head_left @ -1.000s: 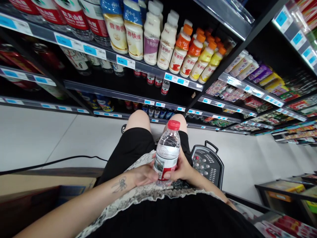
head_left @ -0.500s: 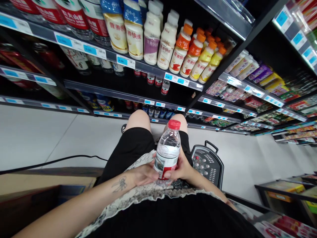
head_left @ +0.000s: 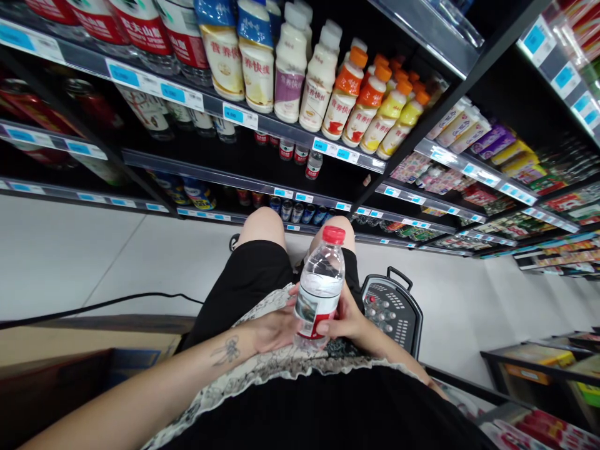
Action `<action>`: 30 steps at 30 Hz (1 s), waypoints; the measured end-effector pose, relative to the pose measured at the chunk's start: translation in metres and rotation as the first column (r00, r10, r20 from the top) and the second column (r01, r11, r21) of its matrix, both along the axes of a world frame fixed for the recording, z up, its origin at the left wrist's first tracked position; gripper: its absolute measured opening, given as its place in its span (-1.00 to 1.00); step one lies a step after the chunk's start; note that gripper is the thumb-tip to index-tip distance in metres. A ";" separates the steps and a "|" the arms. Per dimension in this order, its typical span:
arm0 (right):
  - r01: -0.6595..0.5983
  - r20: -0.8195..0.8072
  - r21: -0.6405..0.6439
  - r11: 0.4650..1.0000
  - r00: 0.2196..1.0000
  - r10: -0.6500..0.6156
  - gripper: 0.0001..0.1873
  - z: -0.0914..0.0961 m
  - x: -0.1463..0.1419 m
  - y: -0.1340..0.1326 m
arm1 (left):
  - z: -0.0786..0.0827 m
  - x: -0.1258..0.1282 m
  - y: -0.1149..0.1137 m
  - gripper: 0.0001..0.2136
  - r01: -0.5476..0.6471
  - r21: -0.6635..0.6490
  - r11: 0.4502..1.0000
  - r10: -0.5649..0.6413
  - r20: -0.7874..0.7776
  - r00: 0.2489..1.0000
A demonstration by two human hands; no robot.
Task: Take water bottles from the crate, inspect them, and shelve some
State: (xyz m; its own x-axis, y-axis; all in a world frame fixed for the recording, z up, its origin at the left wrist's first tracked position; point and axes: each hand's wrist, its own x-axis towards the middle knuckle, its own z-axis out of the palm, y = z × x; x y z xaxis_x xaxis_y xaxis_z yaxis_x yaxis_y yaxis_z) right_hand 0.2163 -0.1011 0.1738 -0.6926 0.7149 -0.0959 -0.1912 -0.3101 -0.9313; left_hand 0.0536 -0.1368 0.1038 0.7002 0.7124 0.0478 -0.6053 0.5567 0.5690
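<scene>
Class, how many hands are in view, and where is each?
2: the left hand at the left side of the bottle, the right hand holding its right side. Both are partly hidden by it.

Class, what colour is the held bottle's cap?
Red; the cap shows best in the head view.

You wear a plain black top (head_left: pixel 356 409) with a cream, ruffled fabric trim (head_left: pixel 274 372) printed in dark line drawings.
Take that trim as your landmark: just beyond it are your loose black fabric shorts (head_left: pixel 222 300), ending above your bare knees (head_left: pixel 263 224); to its left, your bare left forearm (head_left: pixel 159 394) bears a dark, bow-shaped line tattoo (head_left: pixel 227 351) near the wrist; to its right is your bare right forearm (head_left: pixel 398 350).
</scene>
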 end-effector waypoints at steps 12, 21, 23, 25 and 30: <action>0.599 -0.038 0.174 0.782 0.797 -0.603 0.05 -0.015 0.002 0.010 | 0.045 0.009 -0.009 -0.42 -0.377 0.474 0.796 0.605 -0.609 0.513; 0.694 0.073 0.052 0.718 0.714 -0.696 -0.32 -0.023 0.002 0.016 | 0.039 0.003 -0.005 -0.51 -0.273 0.890 0.367 0.903 -0.411 -0.125; 0.688 0.048 0.063 0.723 0.722 -0.690 -0.33 -0.020 0.000 0.014 | 0.036 0.002 -0.006 -0.50 -0.239 0.929 0.284 0.928 -0.329 -0.175; 0.691 0.034 0.080 0.718 0.718 -0.695 -0.37 -0.017 -0.001 0.013 | 0.035 0.000 -0.007 -0.50 -0.198 0.954 0.223 0.944 -0.262 -0.200; 0.619 0.002 0.118 0.776 0.782 -0.624 -0.43 -0.018 0.007 0.030 | 0.036 0.000 -0.008 -0.53 -0.109 0.973 0.202 0.938 -0.225 -0.264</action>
